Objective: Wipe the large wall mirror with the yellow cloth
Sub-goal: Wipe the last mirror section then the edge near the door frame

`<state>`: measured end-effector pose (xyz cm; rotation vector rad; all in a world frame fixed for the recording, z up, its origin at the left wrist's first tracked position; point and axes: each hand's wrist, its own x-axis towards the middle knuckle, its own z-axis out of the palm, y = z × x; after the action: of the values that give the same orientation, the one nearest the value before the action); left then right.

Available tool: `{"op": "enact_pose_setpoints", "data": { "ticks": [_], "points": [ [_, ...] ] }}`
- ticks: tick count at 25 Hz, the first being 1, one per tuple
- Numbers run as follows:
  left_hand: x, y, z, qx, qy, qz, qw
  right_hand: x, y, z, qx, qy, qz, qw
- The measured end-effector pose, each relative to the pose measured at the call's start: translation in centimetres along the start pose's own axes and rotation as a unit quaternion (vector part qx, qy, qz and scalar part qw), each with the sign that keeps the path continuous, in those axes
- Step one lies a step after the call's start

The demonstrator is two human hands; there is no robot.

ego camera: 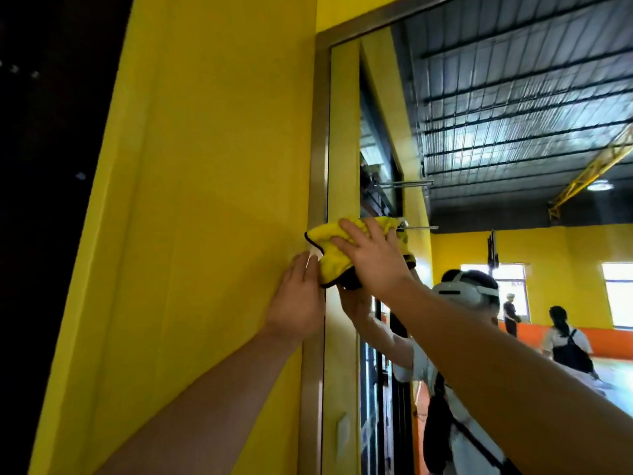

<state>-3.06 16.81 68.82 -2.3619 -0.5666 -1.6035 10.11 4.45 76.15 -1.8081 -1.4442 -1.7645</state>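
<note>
Wiping step: the work is at the left edge of the large metal-framed wall mirror point(513, 132). The crumpled yellow microfibre cloth with dark edging point(327, 255) lies against the glass just beside the brushed-metal frame strip point(317, 149).
Progress: as I judge it, only this edge patch is being covered. Most of the glass to the right and below looks yet to be done, though any streaks are too faint to tell.
Next move: it calls for a firm sweep away from the frame, across or down the glass. The palm should stay flat so the cloth neither bunches nor slips out.
Right hand point(373, 258): the arm is stretched up and forward. The fingers are straight and spread, and the palm presses the cloth onto the mirror without curling round it.
Left hand point(296, 303): the arm is raised, the palm flat, the fingers straight and close together. It rests on the glossy yellow wall panel point(212, 166) and overlaps the frame strip, holding nothing; it looks like a brace.
</note>
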Motion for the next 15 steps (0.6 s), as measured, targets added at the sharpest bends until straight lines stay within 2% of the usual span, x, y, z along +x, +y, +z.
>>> {"op": "enact_pose_setpoints", "data": {
  "ticks": [4, 7, 10, 15],
  "points": [
    [7.5, 0.2, -1.1, -0.012, -0.006, 0.001, 1.000, 7.8, 3.6, 0.4, -0.062, 0.013, -0.013, 0.998],
    [12.3, 0.4, -1.8, -0.037, 0.051, -0.019, 0.998, 13.1, 5.0, 1.2, -0.082, 0.036, -0.015, 0.996],
    [17.0, -0.2, -2.1, -0.074, 0.040, -0.040, 0.996, 19.4, 6.2, 1.6, -0.090, 0.051, 0.004, 0.995],
    [21.3, 0.2, -3.3, -0.068, 0.020, -0.059, 0.996, 28.3, 6.7, 1.4, -0.081, 0.000, 0.044, 0.996]
  ]
}}
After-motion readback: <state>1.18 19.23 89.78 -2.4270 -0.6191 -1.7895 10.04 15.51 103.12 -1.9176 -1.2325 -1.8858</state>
